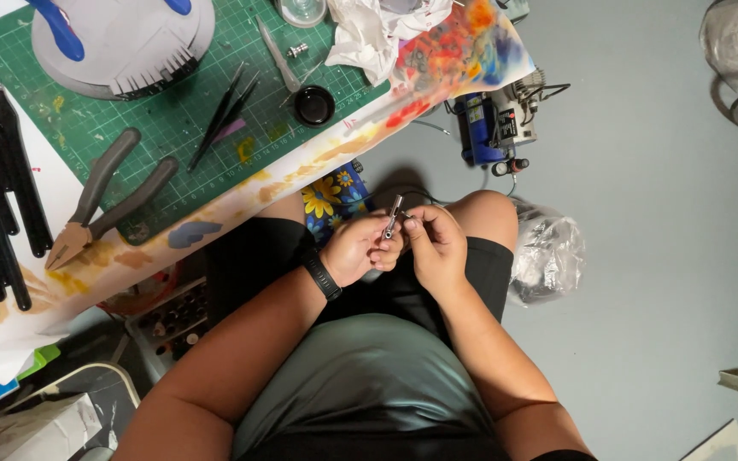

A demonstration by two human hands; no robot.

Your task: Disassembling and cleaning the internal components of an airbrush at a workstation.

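My left hand [359, 249] has its grip closed around a small silvery metal tool [393, 217], a slim tube that sticks up between thumb and fingers. My right hand [436, 243] meets it from the other side, fingertips pinched shut on the tool's upper end, so both hands touch each other over my lap, above my dark shorts and just off the edge of the counter [113, 265]. A black wristband [322, 274] sits on my left wrist.

Going from left to right across the counter: a row of black brushes [2, 179] lies at the far left edge, then grey-handled pliers [100, 201] rest half on the green cutting mat [172, 128], jaws pointing down toward the paint-stained paper. A round grey-white stand with blue clips [121, 38] stands at the top of the mat. Black tweezers [219, 115] lie slanted in the mat's middle, and a small black cap [314, 105] sits near its right edge. Beyond that come crumpled white tissue [369, 34] and a paper smeared with bright colours [459, 47]. On the floor to the right stand a blue compressor [493, 124] and a crinkled clear plastic bag [548, 252] beside my knee.
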